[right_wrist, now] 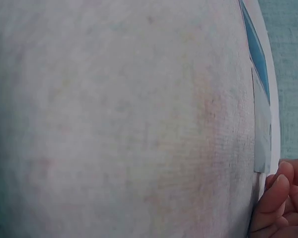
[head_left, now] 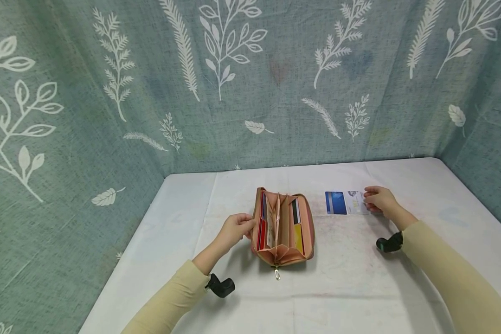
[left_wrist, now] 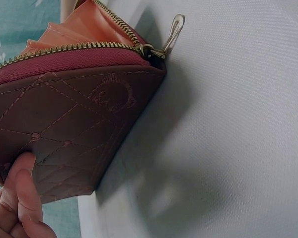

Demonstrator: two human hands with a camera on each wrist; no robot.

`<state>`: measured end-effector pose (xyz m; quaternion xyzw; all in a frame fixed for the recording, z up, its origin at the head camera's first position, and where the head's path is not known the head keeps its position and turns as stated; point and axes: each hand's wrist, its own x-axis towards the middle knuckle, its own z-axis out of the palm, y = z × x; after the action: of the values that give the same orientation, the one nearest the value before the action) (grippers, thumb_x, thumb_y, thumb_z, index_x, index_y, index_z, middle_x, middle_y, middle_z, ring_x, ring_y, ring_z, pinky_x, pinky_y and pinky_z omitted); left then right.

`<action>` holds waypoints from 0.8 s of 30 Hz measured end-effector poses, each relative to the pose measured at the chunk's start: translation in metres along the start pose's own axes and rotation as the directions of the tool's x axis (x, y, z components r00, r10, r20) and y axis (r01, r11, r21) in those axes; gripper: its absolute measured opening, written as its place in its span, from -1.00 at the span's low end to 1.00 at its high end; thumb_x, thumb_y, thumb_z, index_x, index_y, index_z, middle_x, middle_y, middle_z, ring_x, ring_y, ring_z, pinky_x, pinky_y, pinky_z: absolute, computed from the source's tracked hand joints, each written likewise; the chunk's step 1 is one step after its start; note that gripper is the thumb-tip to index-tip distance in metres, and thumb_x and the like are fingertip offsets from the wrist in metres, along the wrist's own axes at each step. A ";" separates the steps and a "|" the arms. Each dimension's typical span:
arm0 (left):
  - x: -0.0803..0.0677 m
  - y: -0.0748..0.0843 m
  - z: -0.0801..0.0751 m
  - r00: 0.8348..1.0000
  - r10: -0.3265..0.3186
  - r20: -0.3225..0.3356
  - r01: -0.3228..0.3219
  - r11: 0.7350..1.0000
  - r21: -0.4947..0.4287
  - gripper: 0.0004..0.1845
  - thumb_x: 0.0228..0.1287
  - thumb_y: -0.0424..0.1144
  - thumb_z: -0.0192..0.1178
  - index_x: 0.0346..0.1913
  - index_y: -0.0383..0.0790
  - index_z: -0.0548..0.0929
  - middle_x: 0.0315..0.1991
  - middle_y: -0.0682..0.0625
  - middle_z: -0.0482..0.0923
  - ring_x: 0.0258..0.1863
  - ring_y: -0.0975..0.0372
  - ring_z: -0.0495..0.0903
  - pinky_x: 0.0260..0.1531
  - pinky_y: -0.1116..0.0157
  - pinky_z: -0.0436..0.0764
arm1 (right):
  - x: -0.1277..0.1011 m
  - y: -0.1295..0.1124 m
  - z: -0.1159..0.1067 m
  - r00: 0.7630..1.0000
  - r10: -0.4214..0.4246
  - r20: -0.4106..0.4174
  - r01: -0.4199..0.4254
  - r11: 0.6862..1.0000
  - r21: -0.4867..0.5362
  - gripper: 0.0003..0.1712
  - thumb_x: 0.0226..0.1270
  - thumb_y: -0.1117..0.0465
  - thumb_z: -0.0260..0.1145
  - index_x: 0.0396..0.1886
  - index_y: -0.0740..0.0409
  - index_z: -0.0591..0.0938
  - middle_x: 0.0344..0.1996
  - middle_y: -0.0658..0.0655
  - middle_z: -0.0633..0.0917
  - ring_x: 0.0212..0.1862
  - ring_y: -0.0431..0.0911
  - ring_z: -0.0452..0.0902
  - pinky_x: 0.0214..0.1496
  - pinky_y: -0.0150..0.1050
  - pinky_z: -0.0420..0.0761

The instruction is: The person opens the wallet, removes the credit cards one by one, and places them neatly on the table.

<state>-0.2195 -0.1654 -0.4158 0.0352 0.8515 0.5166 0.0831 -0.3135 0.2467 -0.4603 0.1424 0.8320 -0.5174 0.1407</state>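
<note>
While the left hand (head_left: 234, 230) grips the left wall of the open pink quilted zip wallet (head_left: 284, 227) at mid-table, the right hand (head_left: 380, 199) pinches the pale plastic card (head_left: 356, 202) beside the blue card (head_left: 336, 202) toward the white-clothed table's (head_left: 359, 278) far edge. Lift that card flat by its edge; steady the wallet.

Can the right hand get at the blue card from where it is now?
Probably yes. The right hand rests at the white card, and the blue card lies flat just beyond it on the table, uncovered. Only the white card lies between; the wallet sits off to the side.
</note>
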 end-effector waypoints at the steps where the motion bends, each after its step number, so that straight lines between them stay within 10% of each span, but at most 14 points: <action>1: 0.000 0.000 0.000 1.000 -0.002 0.001 0.002 1.000 -0.002 -0.79 0.23 -0.25 0.08 -0.23 -0.34 0.62 -0.67 0.11 0.56 -0.67 0.34 0.49 -0.65 0.42 0.30 | 0.000 0.000 0.000 1.000 -0.001 0.000 0.001 1.000 0.003 -0.39 0.33 0.33 0.02 0.35 0.35 0.12 0.13 0.33 0.34 -0.40 -0.19 0.42 -0.37 -0.37 0.51; 15: -0.001 0.000 -0.002 1.000 0.014 0.001 -0.014 1.000 -0.015 -0.78 0.25 -0.27 0.08 -0.21 -0.37 0.61 -0.66 0.10 0.55 -0.67 0.34 0.49 -0.64 0.41 0.30 | -0.040 -0.045 0.018 0.964 -0.254 0.083 0.248 0.966 0.073 -0.39 0.37 0.17 0.06 0.29 0.41 0.20 0.12 0.43 0.38 -0.38 -0.25 0.48 -0.31 -0.38 0.54; 24: -0.002 -0.001 -0.001 1.000 0.005 0.010 -0.005 1.000 -0.023 -0.77 0.26 -0.25 0.07 -0.20 -0.37 0.61 -0.66 0.10 0.55 -0.67 0.34 0.49 -0.66 0.42 0.29 | -0.066 -0.060 0.054 0.947 -0.243 0.208 0.223 0.968 0.114 -0.45 0.30 0.16 0.14 0.18 0.40 0.34 -0.21 0.21 0.54 -0.50 -0.23 0.44 -0.35 -0.34 0.54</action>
<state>-0.2176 -0.1673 -0.4159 0.0391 0.8449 0.5264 0.0865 -0.2711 0.1667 -0.4085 -0.0092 0.7982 -0.5797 0.1635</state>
